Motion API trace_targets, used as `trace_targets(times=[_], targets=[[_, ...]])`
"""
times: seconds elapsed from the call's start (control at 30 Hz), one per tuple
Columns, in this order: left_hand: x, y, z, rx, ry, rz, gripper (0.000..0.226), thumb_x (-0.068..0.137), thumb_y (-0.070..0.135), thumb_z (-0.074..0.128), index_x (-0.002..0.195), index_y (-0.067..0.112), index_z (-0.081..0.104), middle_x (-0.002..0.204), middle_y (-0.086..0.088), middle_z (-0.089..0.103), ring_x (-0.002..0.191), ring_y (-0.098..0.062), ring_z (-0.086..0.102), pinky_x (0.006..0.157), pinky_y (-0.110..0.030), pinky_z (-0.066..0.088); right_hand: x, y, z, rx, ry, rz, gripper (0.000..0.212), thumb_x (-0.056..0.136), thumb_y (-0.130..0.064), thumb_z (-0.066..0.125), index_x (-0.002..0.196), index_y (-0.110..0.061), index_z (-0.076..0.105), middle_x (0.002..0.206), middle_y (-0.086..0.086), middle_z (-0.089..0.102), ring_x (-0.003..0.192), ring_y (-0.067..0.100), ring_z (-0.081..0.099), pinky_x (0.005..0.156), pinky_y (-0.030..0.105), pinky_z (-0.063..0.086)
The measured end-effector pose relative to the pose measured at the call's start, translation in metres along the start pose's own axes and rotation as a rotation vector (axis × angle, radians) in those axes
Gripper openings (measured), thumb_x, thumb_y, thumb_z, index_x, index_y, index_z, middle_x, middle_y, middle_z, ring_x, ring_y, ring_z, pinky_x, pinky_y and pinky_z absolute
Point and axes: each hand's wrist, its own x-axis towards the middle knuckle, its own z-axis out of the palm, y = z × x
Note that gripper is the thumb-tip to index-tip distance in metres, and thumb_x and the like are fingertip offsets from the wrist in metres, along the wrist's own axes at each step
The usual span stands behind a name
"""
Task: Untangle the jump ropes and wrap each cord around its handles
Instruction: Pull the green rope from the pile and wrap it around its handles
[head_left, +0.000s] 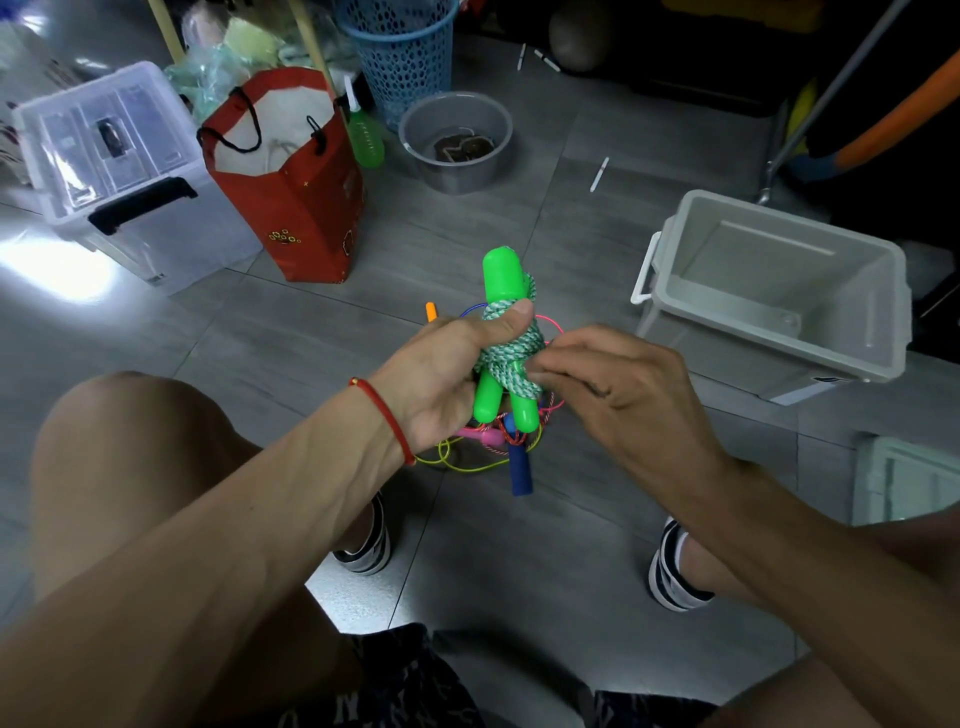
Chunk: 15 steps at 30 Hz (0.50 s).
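Note:
Two bright green handles (500, 280) stand side by side, upright, with a green-and-white braided cord (511, 358) wound round their middle. My left hand (447, 374) grips the bundle, thumb pressed across the upper coils. My right hand (618, 384) pinches the cord at the bundle's right side. On the floor below lies a tangle of thin coloured ropes (470, 452) with a blue handle (519, 470), a pink handle (485, 435) and an orange handle tip (431, 310).
An open grey tub (878, 332) stands at the right. A red paper bag (306, 208), a clear lidded box (119, 171), a grey basin (457, 176) and a blue basket (400, 57) sit behind. My knees and sandalled feet flank the floor tangle.

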Motion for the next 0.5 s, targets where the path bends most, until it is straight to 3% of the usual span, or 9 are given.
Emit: trace_targets(times=[0.1, 0.23, 0.3, 0.37, 0.5], targets=[[0.003, -0.001, -0.001, -0.033, 0.012, -0.017, 0.042, 0.094, 0.027, 0.064, 0.124, -0.002, 0.058, 0.096, -0.018, 0.061, 0.075, -0.025, 0.064, 0.068, -0.036, 0.06, 0.001, -0.004, 0.003, -0.018, -0.007, 0.0, 0.009, 0.089, -0.011, 0.072, 0.094, -0.006, 0.078, 0.091, 0.003, 0.072, 0.08, 0.017, 0.067, 0.074, 0.035, 0.055], [0.007, -0.001, -0.003, -0.069, 0.054, -0.045, 0.048, 0.095, 0.03, 0.064, 0.13, -0.002, 0.055, 0.109, -0.02, 0.058, 0.097, -0.031, 0.06, 0.095, -0.052, 0.051, 0.0, -0.008, 0.005, -0.006, -0.093, 0.097, 0.029, 0.083, -0.031, 0.075, 0.103, -0.01, 0.078, 0.101, 0.0, 0.072, 0.087, 0.012, 0.066, 0.083, 0.026, 0.051], [0.008, -0.002, 0.0, -0.098, 0.076, -0.044, 0.038, 0.096, 0.027, 0.063, 0.123, 0.001, 0.056, 0.101, -0.019, 0.06, 0.089, -0.03, 0.062, 0.079, -0.047, 0.055, 0.0, -0.009, 0.006, -0.022, -0.118, 0.136, 0.034, 0.078, -0.035, 0.076, 0.102, -0.011, 0.077, 0.1, 0.0, 0.071, 0.086, 0.014, 0.066, 0.081, 0.031, 0.053], [0.009, -0.006, 0.004, -0.133, 0.113, -0.034, 0.025, 0.096, 0.022, 0.064, 0.109, 0.002, 0.055, 0.082, -0.015, 0.061, 0.066, -0.026, 0.063, 0.055, -0.034, 0.053, 0.001, -0.009, 0.011, -0.103, -0.085, 0.142, 0.029, 0.078, -0.034, 0.074, 0.093, -0.01, 0.075, 0.089, 0.003, 0.07, 0.077, 0.021, 0.065, 0.071, 0.038, 0.056], [0.013, -0.014, 0.01, -0.165, 0.205, -0.006, 0.024, 0.092, 0.018, 0.069, 0.106, 0.003, 0.058, 0.078, -0.013, 0.062, 0.06, -0.024, 0.063, 0.052, -0.033, 0.056, 0.003, -0.007, 0.02, -0.298, -0.063, 0.115, 0.022, 0.082, -0.028, 0.064, 0.082, -0.007, 0.068, 0.076, 0.008, 0.065, 0.067, 0.031, 0.062, 0.062, 0.037, 0.054]])
